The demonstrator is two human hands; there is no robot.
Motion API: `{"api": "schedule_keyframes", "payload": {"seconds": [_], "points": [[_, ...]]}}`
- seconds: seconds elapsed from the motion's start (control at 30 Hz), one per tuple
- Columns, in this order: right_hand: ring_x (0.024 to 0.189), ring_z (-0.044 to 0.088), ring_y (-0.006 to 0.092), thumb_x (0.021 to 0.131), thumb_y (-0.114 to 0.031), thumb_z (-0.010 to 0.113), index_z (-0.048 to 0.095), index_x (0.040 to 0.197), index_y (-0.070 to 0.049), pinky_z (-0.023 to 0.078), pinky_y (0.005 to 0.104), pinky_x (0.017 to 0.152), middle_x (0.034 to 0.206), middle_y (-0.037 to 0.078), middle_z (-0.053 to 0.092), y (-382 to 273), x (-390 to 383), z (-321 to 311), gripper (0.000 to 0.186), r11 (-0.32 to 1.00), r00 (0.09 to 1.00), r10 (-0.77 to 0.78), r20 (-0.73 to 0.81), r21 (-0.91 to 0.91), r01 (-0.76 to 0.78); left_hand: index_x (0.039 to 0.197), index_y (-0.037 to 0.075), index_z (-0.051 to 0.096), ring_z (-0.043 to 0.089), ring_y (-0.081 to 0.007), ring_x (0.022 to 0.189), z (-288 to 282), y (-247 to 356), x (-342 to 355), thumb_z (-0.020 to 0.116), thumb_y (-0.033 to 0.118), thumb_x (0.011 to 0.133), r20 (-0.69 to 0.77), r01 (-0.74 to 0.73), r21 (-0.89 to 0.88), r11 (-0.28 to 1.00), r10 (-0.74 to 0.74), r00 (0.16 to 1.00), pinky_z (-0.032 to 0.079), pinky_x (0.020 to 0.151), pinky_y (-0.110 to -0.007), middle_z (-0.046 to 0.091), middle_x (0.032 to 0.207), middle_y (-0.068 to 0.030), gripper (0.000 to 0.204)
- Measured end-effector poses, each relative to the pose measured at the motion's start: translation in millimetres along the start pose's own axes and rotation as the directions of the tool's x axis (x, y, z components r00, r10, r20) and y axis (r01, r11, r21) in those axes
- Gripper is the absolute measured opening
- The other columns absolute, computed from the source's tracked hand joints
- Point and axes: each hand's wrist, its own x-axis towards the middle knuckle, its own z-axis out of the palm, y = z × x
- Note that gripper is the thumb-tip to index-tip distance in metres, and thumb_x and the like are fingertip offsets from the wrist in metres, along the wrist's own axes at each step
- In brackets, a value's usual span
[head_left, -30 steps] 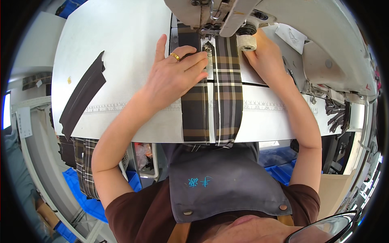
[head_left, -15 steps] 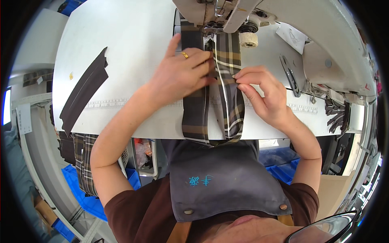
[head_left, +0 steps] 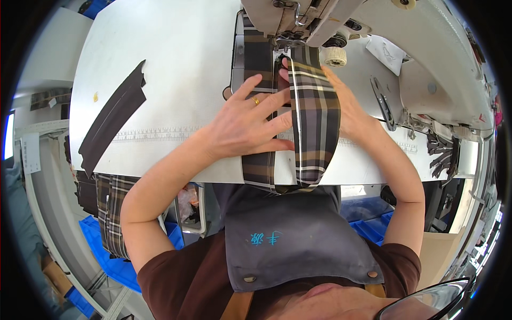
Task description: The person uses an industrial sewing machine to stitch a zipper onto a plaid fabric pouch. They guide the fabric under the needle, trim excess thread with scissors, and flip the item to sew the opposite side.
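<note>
A long plaid fabric strip [head_left: 314, 112] in brown, black and white, with a white line along its left edge, lies under the sewing machine head [head_left: 288, 24]. Its loop hangs over the table's front edge, and a second length [head_left: 258, 56] runs alongside on the left. My left hand [head_left: 250, 120], wearing a gold ring, rests with fingers spread across the left length, its fingertips at the white-lined edge. From the right, my right hand [head_left: 349, 104] reaches beneath the raised plaid strip and holds it. Fingertips show at the strip's far left edge; the rest of those fingers are covered.
Thread snips [head_left: 383, 101] lie right of the strip, near a white paper [head_left: 385, 53]. A dark fabric piece [head_left: 113, 114] lies on the left of the white table [head_left: 176, 69]. Plaid fabric [head_left: 114, 213] hangs off the front left, above a blue bin [head_left: 109, 266].
My right hand has gone from pinching the strip's right edge to reaching under it, lifting and flattening the plaid. The left hand has moved slightly nearer me, fingers spread wider.
</note>
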Motion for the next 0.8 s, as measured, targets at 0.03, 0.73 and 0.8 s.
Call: {"api": "schedule_keyframes", "payload": {"seconds": [0.03, 0.73, 0.8], "points": [[0.123, 0.045, 0.0331, 0.079, -0.025, 0.060, 0.052, 0.123, -0.005, 0.036, 0.0465, 0.102, 0.128, 0.014, 0.052, 3.7, -0.2, -1.2, 0.049, 0.997, 0.999, 0.015, 0.032, -0.082, -0.012, 0.107, 0.009, 0.059, 0.062, -0.0244, 0.085, -1.3, 1.2, 0.6, 0.076, 0.036, 0.063, 0.012, -0.020, 0.010, 1.000, 0.020, 1.000, 0.034, 0.100, -0.050, 0.059, 0.111, -0.0102, 0.055], [0.127, 0.039, 0.0339, 0.087, -0.051, 0.052, 0.058, 0.126, -0.020, 0.028, 0.0536, 0.101, 0.135, 0.012, 0.049, 45.9, -302.6, -128.0, 0.050, 0.142, 0.434, 0.538, -0.723, -0.429, -0.892, 0.098, -0.001, 0.064, 0.062, -0.0285, 0.090, -0.9, 3.9, 14.2, 0.055, -0.014, 0.074, 0.011, 0.044, -0.063, 0.997, -0.043, 0.999, 0.049, 0.080, -0.034, 0.065, 0.100, -0.0140, 0.029], [0.133, 0.032, 0.0353, 0.085, -0.063, 0.045, 0.052, 0.131, -0.029, 0.022, 0.0583, 0.103, 0.144, 0.010, 0.040, 88.8, -346.7, -119.4, 0.058, 0.215, 0.252, 0.670, -0.698, -0.143, -0.966, 0.101, -0.001, 0.064, 0.063, -0.0281, 0.091, -2.5, 3.9, 12.5, 0.055, -0.013, 0.076, 0.027, 0.059, -0.051, 0.997, -0.058, 0.998, 0.049, 0.080, -0.034, 0.065, 0.102, -0.0142, 0.029]]}}
